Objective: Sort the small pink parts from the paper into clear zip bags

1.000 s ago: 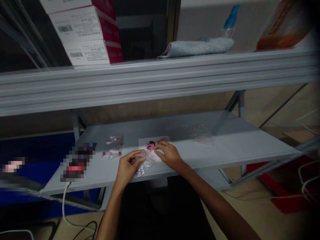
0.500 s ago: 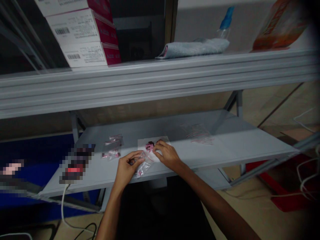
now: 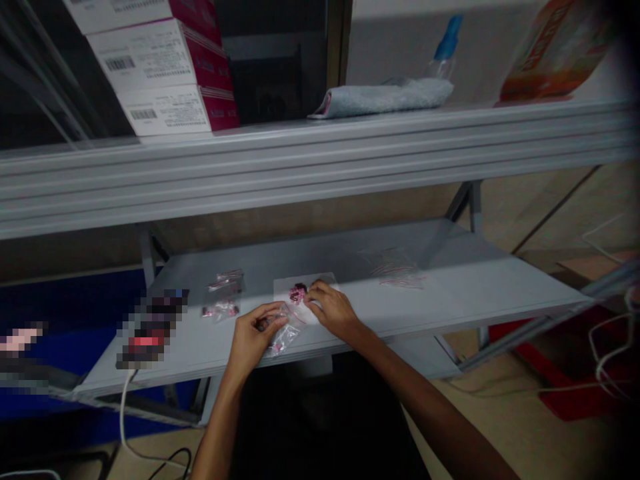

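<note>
My left hand [image 3: 254,337] is closed in a pinch on the mouth of a small clear plastic bag [image 3: 281,337] with pink pieces inside, near the front edge of the grey lower shelf [image 3: 450,293]. My right hand [image 3: 333,311] is curled beside it, fingertips pinched at a little heap of pink and dark pieces [image 3: 298,292] that lies on a white sheet [image 3: 280,287]. What the right fingertips hold is too small to make out.
Two filled small bags [image 3: 223,293] lie left of my hands; several empty clear bags [image 3: 395,270] lie to the right. A blurred-out object [image 3: 150,327] sits at the shelf's left end. The upper shelf carries stacked boxes [image 3: 160,73], a folded cloth [image 3: 385,99], a spray bottle [image 3: 443,50].
Both hands stay at the same spot on the shelf. The right fingertips have shifted slightly at the heap. The view has drifted a little.
</note>
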